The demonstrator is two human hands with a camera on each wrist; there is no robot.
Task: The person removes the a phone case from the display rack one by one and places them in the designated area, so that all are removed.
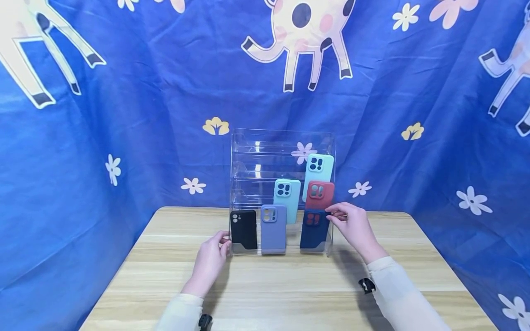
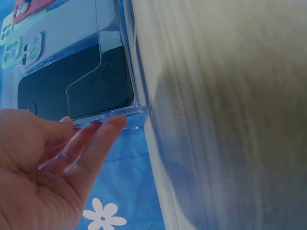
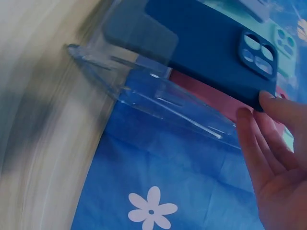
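Observation:
A clear tiered display rack [image 1: 252, 200] stands on the table with phone cases in its tiers. My right hand [image 1: 352, 225] pinches the upper right corner of a dark blue phone case [image 3: 206, 52] in the lowest tier, at the right. Behind it sits a red phone case [image 1: 320, 195]. My left hand [image 1: 211, 257] touches the rack's left side wall near the bottom with its fingertips [image 2: 117, 120], beside a black phone case [image 2: 81, 88]. Between the black and dark blue cases is a lavender phone case [image 1: 273, 234].
Two mint phone cases stand higher, one mid-rack [image 1: 291, 200] and one at the upper right [image 1: 319, 168]. Under the rack is a wood-grain table [image 1: 273, 285]. A blue patterned curtain [image 1: 165, 115] hangs behind and at both sides.

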